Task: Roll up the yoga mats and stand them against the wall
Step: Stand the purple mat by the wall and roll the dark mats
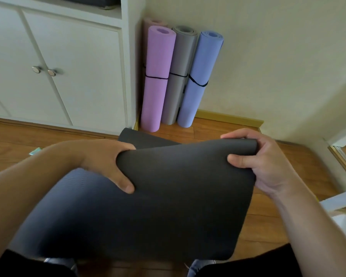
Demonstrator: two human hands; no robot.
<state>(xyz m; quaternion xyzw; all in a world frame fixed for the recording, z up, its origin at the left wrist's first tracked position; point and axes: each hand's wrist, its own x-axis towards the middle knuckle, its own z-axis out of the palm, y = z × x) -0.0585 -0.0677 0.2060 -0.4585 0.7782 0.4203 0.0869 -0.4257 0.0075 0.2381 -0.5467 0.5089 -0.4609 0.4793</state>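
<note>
Both hands, the left hand (108, 160) and right hand (264, 156), pinch the folded-over end of the dark mat (168, 196) at six o'clock, apparently starting its roll, which next needs tight, even turns before joining the rolled mats (180, 76) at twelve o'clock.

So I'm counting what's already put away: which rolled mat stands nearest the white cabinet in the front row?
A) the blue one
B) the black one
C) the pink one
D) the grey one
C: the pink mat stands beside the cabinet, with the grey mat and then the blue mat to its right.
</note>
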